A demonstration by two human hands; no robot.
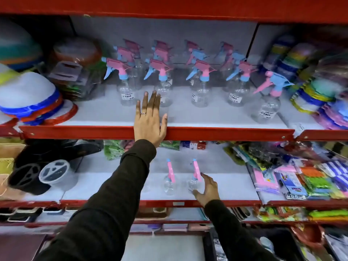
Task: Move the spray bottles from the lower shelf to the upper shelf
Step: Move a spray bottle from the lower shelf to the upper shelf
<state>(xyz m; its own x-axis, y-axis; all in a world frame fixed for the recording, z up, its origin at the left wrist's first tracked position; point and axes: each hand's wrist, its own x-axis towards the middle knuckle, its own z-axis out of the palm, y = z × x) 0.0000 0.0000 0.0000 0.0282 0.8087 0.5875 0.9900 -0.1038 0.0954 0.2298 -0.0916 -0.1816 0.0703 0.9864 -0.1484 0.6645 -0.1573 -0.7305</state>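
1. Two clear spray bottles stand on our lower shelf [226, 185], near its front edge: the left bottle [170, 182] and the right bottle [194, 180], each with a pink trigger head and a blue nozzle tip.
2. Our right hand [206, 190] reaches over the lower shelf's front lip, fingers spread apart, thumb low beside the base of the right bottle and fingertips just beside its neck; we cannot tell whether it touches yet, and it is not closed round it.
3. Our left hand [149, 117] lies flat and empty across the red front edge of the upper shelf [226, 133], fingers stretched out and slightly parted, a ring [143, 113] on one finger.
4. On the upper shelf we see rows of the same spray bottles running back toward the rear wall; the front row [197, 95] stands about mid-depth.
5. One bottle with a blue head [268, 107] stands apart, nearer the front edge toward the right end.
6. Stacked plastic bowls [28, 98] fill the upper shelf's left end, and coloured packets [301, 178] crowd the right end of the lower shelf.
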